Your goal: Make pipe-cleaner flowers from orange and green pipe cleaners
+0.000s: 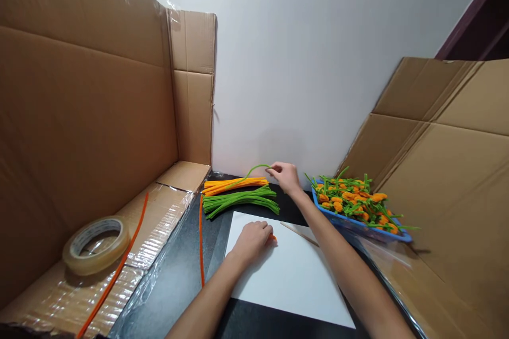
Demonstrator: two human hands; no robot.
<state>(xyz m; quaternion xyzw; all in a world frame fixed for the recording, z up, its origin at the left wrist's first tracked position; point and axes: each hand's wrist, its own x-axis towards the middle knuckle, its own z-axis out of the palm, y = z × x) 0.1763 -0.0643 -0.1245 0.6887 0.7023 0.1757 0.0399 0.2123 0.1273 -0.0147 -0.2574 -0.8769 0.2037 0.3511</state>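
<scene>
My right hand (284, 176) is raised behind the white sheet, its fingers pinching one end of a green pipe cleaner (254, 168). That stem arches left over a bundle of orange pipe cleaners (234, 185). In front of the orange bundle lies a green bundle (240, 201). On the white sheet (290, 286) rests my left hand (254, 238), closed around a small orange piece (272, 238) that shows past its fingertips. A thin wooden stick (298, 233) lies on the sheet, partly behind my right forearm.
A blue basket (358, 221) of orange and green pipe-cleaner pieces stands at the right. Cardboard walls (91, 100) rise on both sides. A tape roll (96, 245) sits on cardboard at the left, near long red-orange pipe cleaners (201, 243).
</scene>
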